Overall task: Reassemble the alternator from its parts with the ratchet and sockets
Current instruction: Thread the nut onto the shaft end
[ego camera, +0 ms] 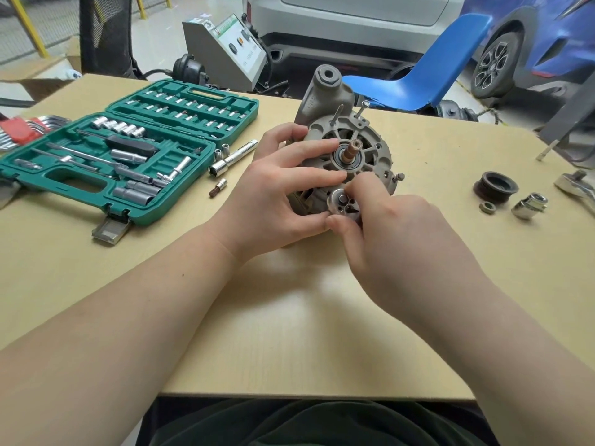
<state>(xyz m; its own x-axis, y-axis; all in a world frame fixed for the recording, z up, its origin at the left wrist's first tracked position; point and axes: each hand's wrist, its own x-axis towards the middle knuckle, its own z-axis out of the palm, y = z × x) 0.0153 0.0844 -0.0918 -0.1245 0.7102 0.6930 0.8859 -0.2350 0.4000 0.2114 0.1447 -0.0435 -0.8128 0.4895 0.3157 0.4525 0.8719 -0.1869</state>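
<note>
At the left of the frame an open green socket set case (pixel 106 162) lies on the table (pixel 289 333), with red-holdered hex keys (pixel 22 130) at its far left and loose sockets (pixel 222 162) just off its right edge. The left hand (pixel 273 194) lies spread against the face of the alternator housing (pixel 351 146), fingers straight beside the central shaft (pixel 354 149), which points up and toward the camera. Just below centre, the right hand (pixel 396 226) pinches a small round metal part (pixel 344 204) at the housing's lower rim, touching the left thumb; which hole it goes to cannot be told. Loose through bolts (pixel 336 114) stick up at the housing's upper edge. Well apart at right lie the pulley (pixel 495 188), a nut (pixel 487 207) and a large socket (pixel 529 206), nearer the right hand; a ratchet head (pixel 576 186) pokes in at the frame's edge.
</note>
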